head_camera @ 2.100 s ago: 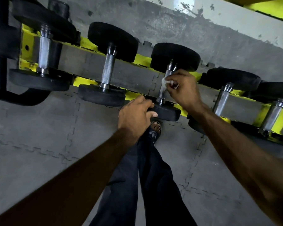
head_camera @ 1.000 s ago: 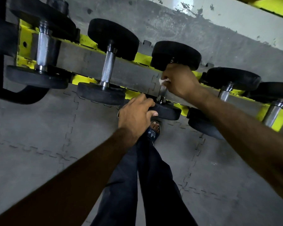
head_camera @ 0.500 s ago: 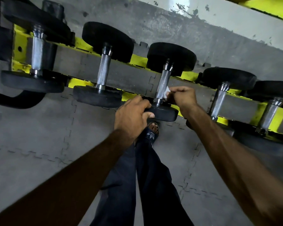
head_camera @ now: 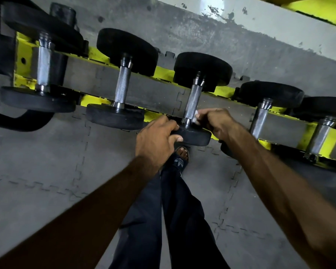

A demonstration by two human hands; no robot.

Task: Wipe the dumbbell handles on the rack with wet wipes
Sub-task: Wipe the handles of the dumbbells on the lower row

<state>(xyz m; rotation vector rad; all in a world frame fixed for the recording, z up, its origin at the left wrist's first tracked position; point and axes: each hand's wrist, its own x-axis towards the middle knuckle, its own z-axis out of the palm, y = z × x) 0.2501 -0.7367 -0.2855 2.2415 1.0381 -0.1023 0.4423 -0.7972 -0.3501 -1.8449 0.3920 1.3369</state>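
At the upper left of the frame the yellow rack (head_camera: 94, 100) carries a row of black-headed dumbbells that runs down towards the right edge. The far-left handle (head_camera: 43, 63) and the second handle (head_camera: 122, 85) have no hand on them. Nothing on their steel shows whether it is wet or dry, so I cannot tell if they have been wiped.

Just left of centre the left hand (head_camera: 155, 140) grips the near head (head_camera: 194, 135) of the third dumbbell, fingers and thumb curled round its rim. I judge that this steadies the weight on the rails. The third handle (head_camera: 193, 100) rises from that head, its knurled length uncovered above. At its lower end, just above the collar, the right hand (head_camera: 215, 121) pinches a small white wet wipe (head_camera: 196, 114) against the right side of the steel. Only a scrap of the wipe shows past the fingertips.

Right of centre the fourth handle (head_camera: 259, 118) and, near the right edge, the fifth handle (head_camera: 319, 136) are not being touched. Lower down, a sandalled foot (head_camera: 179, 158) stands on the grey floor mats (head_camera: 47, 162).

By my reading the job is about midway. The work is on the third handle, at its near end, and if the row is being taken in order, the two to the right are yet to do.
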